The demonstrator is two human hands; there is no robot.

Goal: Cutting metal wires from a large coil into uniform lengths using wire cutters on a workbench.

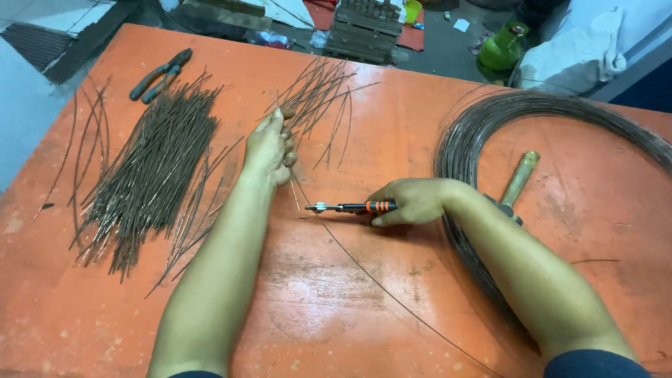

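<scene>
A small fan of cut wire pieces [318,94] is gripped in the left hand [269,148], at upper centre of the frame; the fingers are closed around the lower ends, and the free ends spread toward the top. A pair of cutting pliers [350,207] with orange and black handles is held in the right hand [414,201], at centre; the fingers are wrapped around the handles, and the nose is pointed left, toward the left wrist. Whether the nose is closed on anything cannot be told. A single long wire [392,294] is seen running from beside the plier nose down to the lower right, lying on the orange table [315,315].

To the left, a large heap of cut wire pieces [150,175] is laid out, too many to be counted, with a few curved strays [87,126] at its left edge. A second pair of pliers [161,74] is seen at upper left, beyond the heap. At the right, one large coil of wire [483,126] is spread over the table; it is crossed by the right forearm, and one tool with a wooden handle [519,178] lies inside it, partly hidden behind the wrist. Past the far table edge, a green gas cylinder [502,47] and a wooden crate [364,29] are visible on the floor. Two hands, two pairs of pliers and one coil are counted.
</scene>
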